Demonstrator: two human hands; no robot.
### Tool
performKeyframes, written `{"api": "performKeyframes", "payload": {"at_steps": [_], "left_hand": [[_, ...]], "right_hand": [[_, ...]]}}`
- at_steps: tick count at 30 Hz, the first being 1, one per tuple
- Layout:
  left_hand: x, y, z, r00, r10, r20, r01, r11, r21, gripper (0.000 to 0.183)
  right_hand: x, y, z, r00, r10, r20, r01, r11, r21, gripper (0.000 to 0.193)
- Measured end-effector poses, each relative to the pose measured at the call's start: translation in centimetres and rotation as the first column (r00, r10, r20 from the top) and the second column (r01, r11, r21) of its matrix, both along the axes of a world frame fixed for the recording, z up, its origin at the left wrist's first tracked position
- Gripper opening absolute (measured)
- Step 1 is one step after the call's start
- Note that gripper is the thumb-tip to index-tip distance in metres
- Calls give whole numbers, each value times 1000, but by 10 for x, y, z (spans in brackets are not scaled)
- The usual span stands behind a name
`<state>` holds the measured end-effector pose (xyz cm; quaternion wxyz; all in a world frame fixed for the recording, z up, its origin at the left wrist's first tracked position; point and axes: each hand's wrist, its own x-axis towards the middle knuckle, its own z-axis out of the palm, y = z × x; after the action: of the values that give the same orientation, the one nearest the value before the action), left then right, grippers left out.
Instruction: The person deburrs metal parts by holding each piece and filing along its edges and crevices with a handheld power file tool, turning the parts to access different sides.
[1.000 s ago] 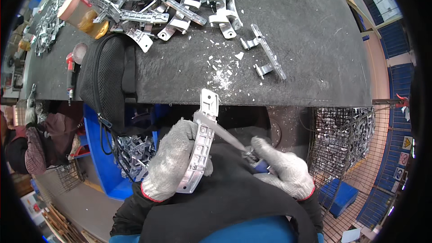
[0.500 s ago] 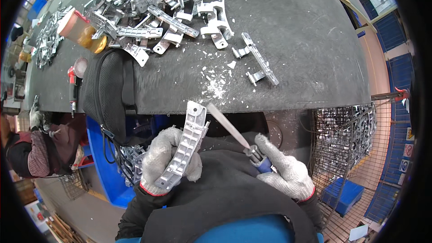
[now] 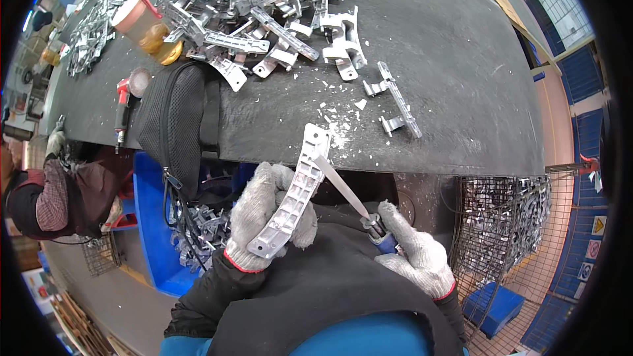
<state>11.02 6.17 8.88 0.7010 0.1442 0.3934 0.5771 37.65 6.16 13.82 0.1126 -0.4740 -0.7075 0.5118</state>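
My left hand (image 3: 262,209), in a pale knitted glove with a red cuff, is closed around a curved, ribbed metal casting (image 3: 294,192) held tilted over my lap. In my right hand (image 3: 422,255), also gloved, is a filing tool (image 3: 349,192) with a long flat blade, a metal chuck and a blue body. Its fingers wrap the body, with the index finger stretched along the chuck. The blade's tip meets the casting's side edge near its upper end. Pale shavings (image 3: 339,133) lie on the dark bench (image 3: 461,112) just beyond, near a loose slim casting (image 3: 399,100).
Castings (image 3: 264,20) pile up at the back. To the left are a plastic jug (image 3: 150,31), a red-and-black power tool (image 3: 122,107) and a black mesh bag (image 3: 173,118). A blue bin (image 3: 150,224) stands below; a wire cage (image 3: 504,224) of parts is right. Another person (image 3: 72,191) sits left.
My left hand has moved the casting rightward and slightly up. The blade's tip, beside the casting's upper edge before, now overlaps that edge lower down. The view has shifted a little.
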Motion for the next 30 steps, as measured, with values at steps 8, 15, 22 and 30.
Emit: {"api": "performKeyframes", "payload": {"at_steps": [8,15,22,30], "left_hand": [[-27,-8,-5,954,-227,195,238,971,-36,44],[-56,-9,3,861,-508,13,508,859,-63,55],[-40,-16,-16,947,-260,188,287,949,-133,87],[-13,5,2,996,-56,73,73,962,-262,68]], "right_hand": [[7,38,14,914,357,194,-365,931,7,76],[13,62,29,879,434,200,-419,901,-113,65],[1,31,-2,951,309,35,-289,921,-261,66],[-10,7,-7,987,153,47,-147,983,-113,71]]}}
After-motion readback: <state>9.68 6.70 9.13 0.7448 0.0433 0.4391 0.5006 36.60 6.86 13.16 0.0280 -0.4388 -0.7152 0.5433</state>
